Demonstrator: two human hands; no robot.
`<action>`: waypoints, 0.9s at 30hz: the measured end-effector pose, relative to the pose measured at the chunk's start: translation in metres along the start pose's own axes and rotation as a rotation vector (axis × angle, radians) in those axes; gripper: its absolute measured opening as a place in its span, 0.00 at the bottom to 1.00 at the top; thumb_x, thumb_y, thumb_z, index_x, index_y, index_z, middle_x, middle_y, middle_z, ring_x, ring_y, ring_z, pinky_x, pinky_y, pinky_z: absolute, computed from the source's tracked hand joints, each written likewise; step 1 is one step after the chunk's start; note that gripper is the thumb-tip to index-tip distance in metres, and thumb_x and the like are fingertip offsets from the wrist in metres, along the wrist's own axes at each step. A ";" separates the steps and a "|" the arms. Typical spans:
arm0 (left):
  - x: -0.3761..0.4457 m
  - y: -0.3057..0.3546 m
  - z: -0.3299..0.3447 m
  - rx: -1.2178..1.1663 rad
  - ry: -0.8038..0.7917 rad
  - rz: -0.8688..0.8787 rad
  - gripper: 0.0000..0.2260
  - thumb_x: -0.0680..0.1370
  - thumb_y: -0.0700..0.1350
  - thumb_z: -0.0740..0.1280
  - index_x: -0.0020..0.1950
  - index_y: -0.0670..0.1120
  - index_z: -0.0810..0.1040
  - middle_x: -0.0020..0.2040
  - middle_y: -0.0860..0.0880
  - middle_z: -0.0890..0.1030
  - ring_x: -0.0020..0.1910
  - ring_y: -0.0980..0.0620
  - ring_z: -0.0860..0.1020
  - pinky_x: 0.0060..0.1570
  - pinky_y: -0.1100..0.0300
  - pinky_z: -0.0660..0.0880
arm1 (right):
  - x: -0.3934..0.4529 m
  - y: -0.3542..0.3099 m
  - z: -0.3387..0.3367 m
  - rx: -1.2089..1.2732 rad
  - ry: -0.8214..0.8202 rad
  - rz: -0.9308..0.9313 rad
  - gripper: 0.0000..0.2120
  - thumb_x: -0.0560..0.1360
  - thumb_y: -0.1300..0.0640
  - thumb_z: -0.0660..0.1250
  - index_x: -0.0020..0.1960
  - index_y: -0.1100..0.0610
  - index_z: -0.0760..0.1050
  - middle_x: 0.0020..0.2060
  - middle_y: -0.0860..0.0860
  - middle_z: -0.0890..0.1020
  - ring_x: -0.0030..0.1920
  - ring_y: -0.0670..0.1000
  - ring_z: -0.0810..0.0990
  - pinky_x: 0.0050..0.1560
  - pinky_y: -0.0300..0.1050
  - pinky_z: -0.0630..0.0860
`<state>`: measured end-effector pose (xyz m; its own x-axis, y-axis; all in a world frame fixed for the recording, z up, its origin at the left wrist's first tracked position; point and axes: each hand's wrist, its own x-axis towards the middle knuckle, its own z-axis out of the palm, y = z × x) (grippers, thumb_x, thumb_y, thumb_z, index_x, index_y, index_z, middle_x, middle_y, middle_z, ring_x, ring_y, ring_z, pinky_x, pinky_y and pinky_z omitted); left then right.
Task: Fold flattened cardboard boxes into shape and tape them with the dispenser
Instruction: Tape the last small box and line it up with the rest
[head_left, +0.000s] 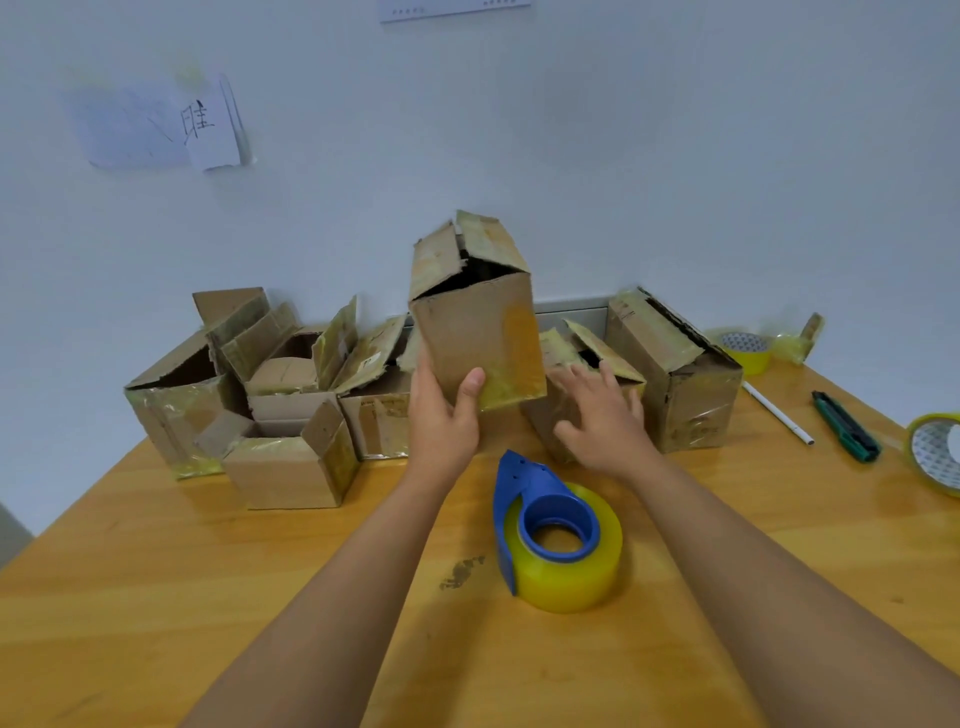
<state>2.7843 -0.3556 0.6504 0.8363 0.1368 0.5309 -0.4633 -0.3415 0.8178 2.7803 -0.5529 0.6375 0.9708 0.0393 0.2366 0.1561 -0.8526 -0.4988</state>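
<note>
Wooden table, box in left hand

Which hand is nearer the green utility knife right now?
Right. The right hand hovers open, left of the green utility knife; the left hand is farther left, gripping the raised box.

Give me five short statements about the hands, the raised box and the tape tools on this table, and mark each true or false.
1. The left hand holds the raised box by its lower end. True.
2. The right hand grips the tape dispenser. False: the dispenser lies on the table, untouched.
3. The raised box's top flaps are taped shut. False: they stand open.
4. A green utility knife lies to the right. True.
5. The dispenser is red. False: blue, with yellowish tape.
</note>
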 end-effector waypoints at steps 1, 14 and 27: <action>0.001 -0.001 0.000 0.003 0.009 0.003 0.34 0.77 0.64 0.63 0.79 0.51 0.58 0.69 0.50 0.73 0.67 0.53 0.73 0.65 0.46 0.74 | 0.003 0.003 0.004 -0.153 -0.057 -0.024 0.30 0.79 0.52 0.62 0.78 0.41 0.57 0.81 0.46 0.47 0.80 0.54 0.38 0.75 0.69 0.42; 0.005 -0.024 0.027 0.063 -0.089 0.013 0.31 0.80 0.59 0.64 0.79 0.50 0.58 0.72 0.47 0.66 0.70 0.53 0.68 0.69 0.48 0.70 | 0.038 0.008 -0.001 -0.187 0.120 0.037 0.24 0.82 0.51 0.53 0.78 0.44 0.61 0.81 0.48 0.48 0.80 0.55 0.43 0.77 0.60 0.47; 0.015 -0.026 0.042 0.307 -0.201 0.038 0.33 0.76 0.56 0.71 0.78 0.51 0.61 0.66 0.51 0.73 0.63 0.53 0.73 0.59 0.53 0.76 | 0.017 -0.009 -0.010 0.428 0.299 -0.054 0.37 0.78 0.51 0.70 0.78 0.56 0.53 0.71 0.49 0.67 0.64 0.40 0.61 0.65 0.39 0.64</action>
<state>2.8211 -0.3841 0.6277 0.8751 -0.0560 0.4807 -0.4110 -0.6103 0.6771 2.7937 -0.5501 0.6546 0.8749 -0.1266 0.4674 0.3253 -0.5613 -0.7610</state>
